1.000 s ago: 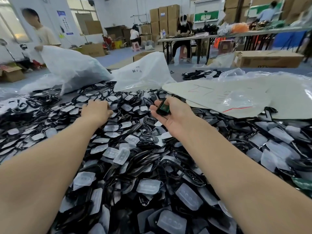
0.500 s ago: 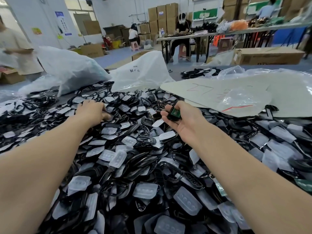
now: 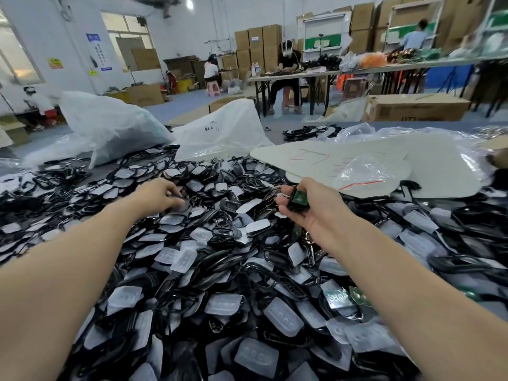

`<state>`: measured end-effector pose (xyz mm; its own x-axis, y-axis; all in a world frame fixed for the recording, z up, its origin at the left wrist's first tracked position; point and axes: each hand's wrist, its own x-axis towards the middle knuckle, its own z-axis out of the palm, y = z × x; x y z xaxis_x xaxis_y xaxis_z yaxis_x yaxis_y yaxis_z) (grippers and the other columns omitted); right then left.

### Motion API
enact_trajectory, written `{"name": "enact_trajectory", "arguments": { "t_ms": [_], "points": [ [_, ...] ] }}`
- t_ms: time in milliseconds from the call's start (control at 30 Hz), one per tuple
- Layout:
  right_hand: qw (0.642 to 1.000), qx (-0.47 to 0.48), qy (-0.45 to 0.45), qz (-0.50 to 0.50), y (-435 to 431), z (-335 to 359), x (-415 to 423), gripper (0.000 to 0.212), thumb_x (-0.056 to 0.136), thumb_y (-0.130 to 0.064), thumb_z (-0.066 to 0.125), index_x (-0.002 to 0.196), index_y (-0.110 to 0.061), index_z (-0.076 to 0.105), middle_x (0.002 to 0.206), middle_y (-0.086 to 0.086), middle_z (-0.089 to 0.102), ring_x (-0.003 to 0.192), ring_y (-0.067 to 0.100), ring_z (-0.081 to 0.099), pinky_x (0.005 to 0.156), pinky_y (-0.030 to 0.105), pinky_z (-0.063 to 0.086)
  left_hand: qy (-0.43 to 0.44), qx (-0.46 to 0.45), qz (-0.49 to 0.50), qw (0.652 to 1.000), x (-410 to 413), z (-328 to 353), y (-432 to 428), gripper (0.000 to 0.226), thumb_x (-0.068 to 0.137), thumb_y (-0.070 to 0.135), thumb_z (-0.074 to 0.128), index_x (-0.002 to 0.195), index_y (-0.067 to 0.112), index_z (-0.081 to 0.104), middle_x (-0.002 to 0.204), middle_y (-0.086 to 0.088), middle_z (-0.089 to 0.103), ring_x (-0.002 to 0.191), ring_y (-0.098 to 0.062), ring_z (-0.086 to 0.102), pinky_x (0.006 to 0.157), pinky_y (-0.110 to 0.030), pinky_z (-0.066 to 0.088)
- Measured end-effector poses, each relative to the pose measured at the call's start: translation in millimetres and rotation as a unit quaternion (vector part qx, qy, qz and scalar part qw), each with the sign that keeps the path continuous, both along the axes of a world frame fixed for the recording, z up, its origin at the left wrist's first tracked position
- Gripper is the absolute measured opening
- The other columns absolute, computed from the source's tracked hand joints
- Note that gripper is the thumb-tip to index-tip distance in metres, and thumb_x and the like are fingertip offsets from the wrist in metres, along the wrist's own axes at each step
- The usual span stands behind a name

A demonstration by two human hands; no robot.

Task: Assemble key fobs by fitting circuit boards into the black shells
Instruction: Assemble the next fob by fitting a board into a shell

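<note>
- Right hand (image 3: 316, 209) gripped a black shell (image 3: 294, 207) between thumb and curled fingers, palm turned up, much as it had half a second before.
- A green circuit board (image 3: 298, 198) sat in the open face of that shell, above the far side of the pile (image 3: 220, 284).
- The held shell had tipped a little more upright than before, so the board faced the camera more squarely.
- The left hand (image 3: 160, 198) had gone slightly deeper into the pile, and its fingers now curled down over a pale button pad (image 3: 180, 204) lying on the black parts. Whether it actually pinched the piece could not be told.
- Two loose green boards (image 3: 357, 296) lay in the pile beside the right forearm.
- Beyond the hands lay a pale card sheet (image 3: 316, 158) and two white bags (image 3: 110, 125), in the same places as earlier.
</note>
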<state>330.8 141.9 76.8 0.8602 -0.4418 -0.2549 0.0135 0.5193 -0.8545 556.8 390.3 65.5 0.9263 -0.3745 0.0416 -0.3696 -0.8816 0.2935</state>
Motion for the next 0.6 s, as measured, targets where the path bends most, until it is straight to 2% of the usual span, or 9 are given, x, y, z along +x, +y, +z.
{"name": "enact_trajectory", "arguments": {
  "t_ms": [67,133,200,267,333,400,500,600],
  "points": [
    [1.0,0.001,0.0,-0.005,0,2,-5,0.028,0.1,-0.005,0.039,0.113,0.005,0.061,0.097,0.015,0.063,0.064,0.017,0.062,0.059,0.026,0.06,-0.007,0.012,-0.001,1.0,-4,-7,2,0.015,0.081,0.025,0.083,0.091,0.02,0.073,0.107,-0.01,0.066,0.105,-0.029,0.06,0.094,-0.034,0.047],
    [1.0,-0.004,0.001,-0.005,-1,3,-9,0.028,0.1,-0.005,0.039,0.116,0.005,0.06,0.098,0.014,0.064,0.062,0.018,0.063,0.056,0.025,0.06,-0.041,-0.012,0.002,0.999,-9,-11,2,0.014,0.078,0.022,0.085,0.087,0.018,0.074,0.104,-0.008,0.065,0.106,-0.03,0.06,0.087,-0.032,0.044],
    [1.0,-0.02,0.003,-0.003,-3,3,-13,0.029,0.1,-0.006,0.04,0.12,0.006,0.059,0.098,0.014,0.065,0.059,0.017,0.064,0.055,0.026,0.061,-0.043,-0.073,0.002,0.996,-20,-5,-2,0.014,0.079,0.023,0.084,0.082,0.021,0.071,0.091,-0.002,0.065,0.099,-0.029,0.063,0.074,-0.029,0.04],
    [0.999,-0.048,-0.001,-0.006,-6,3,-18,0.03,0.1,-0.006,0.04,0.124,0.002,0.056,0.098,0.012,0.068,0.054,0.015,0.065,0.052,0.027,0.059,-0.014,-0.168,-0.018,0.985,-38,9,-15,0.014,0.08,0.026,0.083,0.081,0.025,0.07,0.086,0.002,0.069,0.092,-0.025,0.066,0.074,-0.03,0.045],
    [0.997,-0.076,-0.014,-0.011,-8,3,-27,0.025,0.1,-0.006,0.039,0.12,-0.008,0.054,0.096,0.01,0.071,0.051,0.016,0.065,0.051,0.027,0.057,0.039,-0.275,-0.059,0.959,-70,26,-39,0.015,0.079,0.032,0.082,0.088,0.026,0.072,0.089,0.0,0.073,0.085,-0.018,0.067,0.078,-0.032,0.052],
    [0.994,-0.103,-0.022,-0.016,-10,0,-39,0.024,0.1,-0.004,0.037,0.111,-0.017,0.054,0.085,0.006,0.073,0.05,0.017,0.064,0.049,0.028,0.055,0.11,-0.353,-0.119,0.922,-110,34,-68,0.019,0.081,0.035,0.08,0.094,0.023,0.072,0.092,-0.003,0.075,0.077,-0.011,0.067,0.07,-0.025,0.056],
    [0.989,-0.142,-0.028,0.005,-14,-8,-67,0.026,0.102,-0.009,0.038,0.105,-0.021,0.06,0.073,0.004,0.071,0.051,0.02,0.061,0.045,0.028,0.049,0.151,-0.393,-0.19,0.887,-172,25,-115,0.009,0.087,0.028,0.076,0.093,0.023,0.072,0.088,0.003,0.075,0.073,-0.008,0.064,0.066,-0.023,0.054],
    [0.98,-0.192,-0.04,0.009,-25,-19,-106,0.022,0.107,-0.033,0.047,0.101,-0.023,0.065,0.075,0.002,0.07,0.053,0.017,0.061,0.042,0.027,0.044,0.167,-0.408,-0.218,0.871,-226,10,-153,0.008,0.087,0.024,0.077,0.091,0.021,0.071,0.088,0.002,0.075,0.074,-0.018,0.067,0.074,-0.029,0.055]
  ]
}}
